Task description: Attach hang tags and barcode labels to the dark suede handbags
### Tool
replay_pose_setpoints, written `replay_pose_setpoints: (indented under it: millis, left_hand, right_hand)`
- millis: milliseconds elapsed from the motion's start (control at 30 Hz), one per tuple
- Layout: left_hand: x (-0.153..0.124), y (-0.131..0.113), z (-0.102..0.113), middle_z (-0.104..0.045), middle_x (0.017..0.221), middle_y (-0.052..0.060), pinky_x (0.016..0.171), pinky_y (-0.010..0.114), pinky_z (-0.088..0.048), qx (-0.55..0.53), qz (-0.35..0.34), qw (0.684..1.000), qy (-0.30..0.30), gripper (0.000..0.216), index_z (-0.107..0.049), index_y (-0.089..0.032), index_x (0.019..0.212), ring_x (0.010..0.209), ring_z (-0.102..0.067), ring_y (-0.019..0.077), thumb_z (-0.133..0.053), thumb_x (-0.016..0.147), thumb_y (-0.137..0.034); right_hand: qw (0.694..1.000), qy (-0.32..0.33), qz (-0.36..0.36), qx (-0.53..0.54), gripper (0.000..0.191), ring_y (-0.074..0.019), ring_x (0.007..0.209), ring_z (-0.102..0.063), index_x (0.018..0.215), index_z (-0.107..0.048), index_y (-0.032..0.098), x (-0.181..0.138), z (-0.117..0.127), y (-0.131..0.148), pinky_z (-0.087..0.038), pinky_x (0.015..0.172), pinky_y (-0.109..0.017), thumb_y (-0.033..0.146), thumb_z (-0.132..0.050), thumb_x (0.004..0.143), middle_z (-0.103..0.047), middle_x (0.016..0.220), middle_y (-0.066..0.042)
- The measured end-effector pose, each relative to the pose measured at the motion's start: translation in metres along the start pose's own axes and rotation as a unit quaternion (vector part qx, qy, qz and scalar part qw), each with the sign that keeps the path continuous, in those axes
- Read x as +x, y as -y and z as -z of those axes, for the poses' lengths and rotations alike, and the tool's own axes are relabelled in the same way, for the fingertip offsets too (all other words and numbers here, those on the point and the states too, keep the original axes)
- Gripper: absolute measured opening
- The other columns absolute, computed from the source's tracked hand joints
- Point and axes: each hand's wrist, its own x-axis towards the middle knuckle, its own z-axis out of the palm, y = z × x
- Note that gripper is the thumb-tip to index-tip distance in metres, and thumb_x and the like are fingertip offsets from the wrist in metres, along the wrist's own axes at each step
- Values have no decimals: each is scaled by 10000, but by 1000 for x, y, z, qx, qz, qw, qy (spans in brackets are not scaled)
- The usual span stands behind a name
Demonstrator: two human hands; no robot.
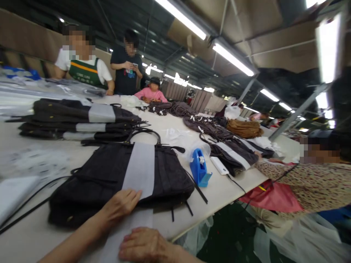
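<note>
A black handbag (170, 179) lies on its side on the table in front of me, handles pointing away. A wide white paper-like strip (141, 160) runs across its middle and over the near edge. My left hand (122, 206) is at the bag's near edge, fingers bent together on the strip's left border; its fingertips are partly hidden. Closer to me, my right hand (145, 244) lies palm down with fingers stretched over the strip's lower part on the table. Just right of the bag stands a blue tape dispenser (199, 168).
More black bags with white strips (82, 117) are stacked at the left. Dark bags (233, 153) and a brown pile (244, 128) lie at the right. A white power strip (219, 165) is near the table edge. Co-workers are around the table, one close at right (309, 182).
</note>
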Motion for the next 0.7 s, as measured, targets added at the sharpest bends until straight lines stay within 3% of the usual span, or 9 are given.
replay_pose_setpoints:
  millis: [133,267,500,700]
  left_hand:
    - [0,-4,-1,-593,772,68,558,287,-434,28,-17,999,-3,292,-492,-54,1101,680,-548,172,-369,836,-47]
    - [-2,-8,-1,-579,787,76,553,286,-418,39,-14,999,-19,277,-473,-45,1098,680,-536,168,-354,849,-70]
    - [3,-7,4,-561,818,84,540,288,-383,38,4,999,-25,250,-474,-64,1080,697,-517,166,-348,866,-92]
    - [5,-6,8,-559,821,72,528,287,-383,48,-8,999,-23,245,-482,-50,1077,688,-503,162,-372,863,-102]
  right_hand:
    - [993,-84,-12,85,558,-170,1187,-469,1179,-501,108,-5,4,10,-277,1082,-332,535,-278,898,-598,1156,-130]
    - [983,-135,-9,127,563,-162,1138,-512,1175,-512,128,-4,10,15,-313,1060,-320,545,-255,897,-620,1122,-119]
    - [986,-92,-4,137,414,-166,1158,-499,1165,-514,125,-7,14,23,-312,1068,-322,406,-464,865,-625,1123,-119]
    - [981,-99,0,167,404,-170,1173,-488,1162,-521,101,-14,30,32,-323,1062,-320,382,-451,879,-616,1137,-134]
